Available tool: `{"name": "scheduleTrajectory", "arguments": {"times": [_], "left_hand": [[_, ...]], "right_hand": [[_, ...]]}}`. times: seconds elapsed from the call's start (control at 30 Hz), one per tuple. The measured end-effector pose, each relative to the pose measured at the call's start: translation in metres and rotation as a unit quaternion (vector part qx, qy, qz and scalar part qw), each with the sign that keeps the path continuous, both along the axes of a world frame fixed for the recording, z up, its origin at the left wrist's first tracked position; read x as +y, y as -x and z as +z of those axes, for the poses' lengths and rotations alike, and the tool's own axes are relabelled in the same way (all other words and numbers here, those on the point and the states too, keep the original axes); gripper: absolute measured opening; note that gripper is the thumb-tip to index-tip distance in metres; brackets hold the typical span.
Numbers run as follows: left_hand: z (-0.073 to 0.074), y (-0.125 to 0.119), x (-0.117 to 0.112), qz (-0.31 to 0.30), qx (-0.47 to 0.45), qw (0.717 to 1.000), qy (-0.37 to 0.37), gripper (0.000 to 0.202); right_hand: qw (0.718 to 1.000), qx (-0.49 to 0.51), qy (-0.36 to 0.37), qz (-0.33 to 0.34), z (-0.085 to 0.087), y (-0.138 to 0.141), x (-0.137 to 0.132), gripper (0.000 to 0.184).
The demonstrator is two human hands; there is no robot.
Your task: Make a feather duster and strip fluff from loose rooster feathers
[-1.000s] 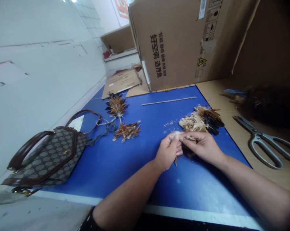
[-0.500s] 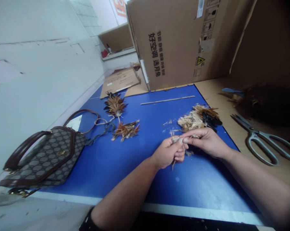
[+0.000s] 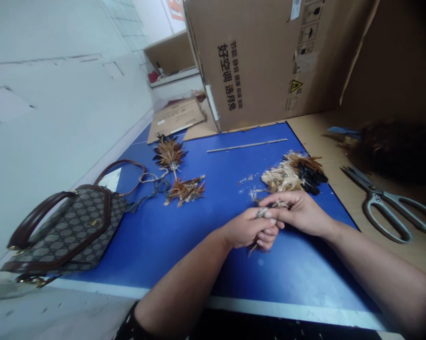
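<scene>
My left hand is closed around a small bunch of feathers. Pale quill ends show above the fist, and brown tips poke out below it. Against it, my right hand pinches with thumb and fingers at the top of the bunch. A few pale feathers sit in its curled fingers. Just beyond the hands lies a loose pile of cream, brown and black feathers, with fluffy scraps beside it. How the feathers lie inside the left fist is hidden.
At left stand a patterned handbag, a feather bundle on a stick and a smaller feather cluster. A thin rod lies ahead before a big cardboard box. Scissors and a dark feathery heap are at right.
My right thumb and fingers have moved slightly down and over the left fist. The left hand still grips the bunch, turned a little. Feathers on the table lie as before.
</scene>
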State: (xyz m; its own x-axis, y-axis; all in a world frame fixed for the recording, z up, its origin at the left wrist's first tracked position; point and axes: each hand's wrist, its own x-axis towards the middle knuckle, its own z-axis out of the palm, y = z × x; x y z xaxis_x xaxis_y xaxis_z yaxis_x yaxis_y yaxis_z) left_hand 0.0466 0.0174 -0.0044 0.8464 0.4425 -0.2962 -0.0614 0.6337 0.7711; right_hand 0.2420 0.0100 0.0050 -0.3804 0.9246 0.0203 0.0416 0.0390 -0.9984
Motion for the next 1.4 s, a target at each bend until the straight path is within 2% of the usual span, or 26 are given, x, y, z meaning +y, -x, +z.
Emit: {"name": "scheduleTrajectory", "arguments": {"times": [0.13, 0.3, 0.53, 0.7, 0.87, 1.0, 1.13, 1.4], "left_hand": [[0.001, -0.003, -0.001, 0.008, -0.001, 1.0, -0.023, 0.03], [0.001, -0.007, 0.0, 0.015, 0.018, 0.999, -0.044, 0.042], [0.001, -0.005, 0.004, 0.134, -0.026, 0.988, -0.066, 0.035], [-0.002, -0.003, 0.008, 0.161, -0.035, 0.984, -0.071, 0.036], [-0.002, -0.004, 0.007, 0.189, -0.024, 0.98, -0.049, 0.04], [-0.003, -0.006, 0.007, 0.199, -0.031, 0.979, -0.04, 0.04], [-0.007, -0.007, 0.007, 0.191, -0.022, 0.979, -0.068, 0.041], [-0.013, -0.003, 0.009, 0.185, 0.025, 0.976, -0.115, 0.041]], "right_hand": [[1.0, -0.009, -0.01, -0.006, 0.0, 0.001, 0.0, 0.038], [0.993, -0.043, -0.095, -0.047, 0.001, 0.006, 0.0, 0.028], [0.982, -0.084, -0.115, -0.122, -0.001, 0.0, 0.005, 0.027], [0.981, -0.091, -0.106, -0.131, -0.002, -0.003, 0.008, 0.031], [0.97, -0.092, -0.142, -0.176, -0.002, 0.002, 0.005, 0.039], [0.968, -0.104, -0.165, -0.155, -0.005, 0.0, 0.005, 0.035], [0.97, -0.101, -0.194, -0.108, -0.011, -0.002, 0.006, 0.033], [0.985, -0.054, -0.16, -0.025, -0.008, 0.001, 0.003, 0.035]]}}
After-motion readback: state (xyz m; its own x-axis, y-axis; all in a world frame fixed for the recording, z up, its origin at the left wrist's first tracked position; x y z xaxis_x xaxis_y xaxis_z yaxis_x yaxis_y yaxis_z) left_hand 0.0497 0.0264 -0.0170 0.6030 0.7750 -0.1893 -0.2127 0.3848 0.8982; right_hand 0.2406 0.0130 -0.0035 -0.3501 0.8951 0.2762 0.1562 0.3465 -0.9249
